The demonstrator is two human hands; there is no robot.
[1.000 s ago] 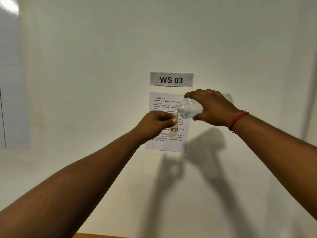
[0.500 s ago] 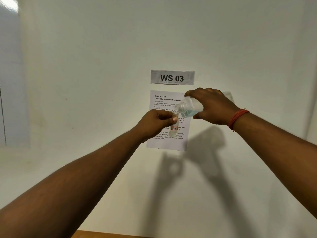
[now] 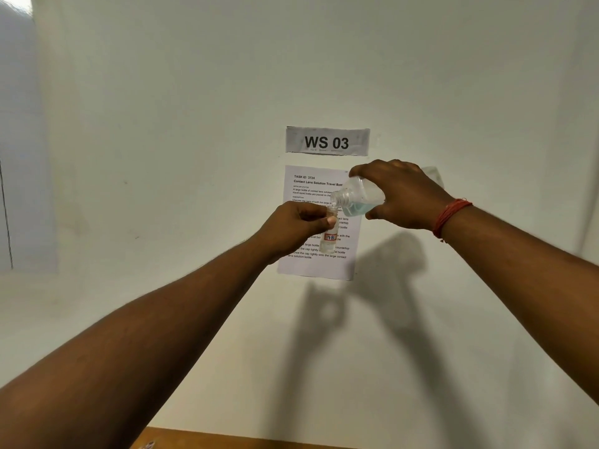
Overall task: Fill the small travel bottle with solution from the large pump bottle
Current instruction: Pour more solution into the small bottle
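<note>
My left hand (image 3: 296, 223) pinches the small clear travel bottle (image 3: 329, 236) near its top and holds it upright; a red-edged label reads 17B. My right hand (image 3: 400, 194) grips the large clear bottle (image 3: 358, 196), which has no pump or cap on it. That bottle is tipped to the left, its open threaded neck right above the mouth of the small one. A little pale blue solution lies in its lower side. Both bottles are held up in front of the wall.
On the white wall behind hang a "WS 03" sign (image 3: 327, 141) and a printed task sheet (image 3: 308, 189). A strip of wooden surface (image 3: 227, 440) shows at the bottom edge. A red thread band (image 3: 450, 215) circles my right wrist.
Hands and bottles keep the same pose, with the large bottle tipped over the small one. The view has shifted only slightly.
</note>
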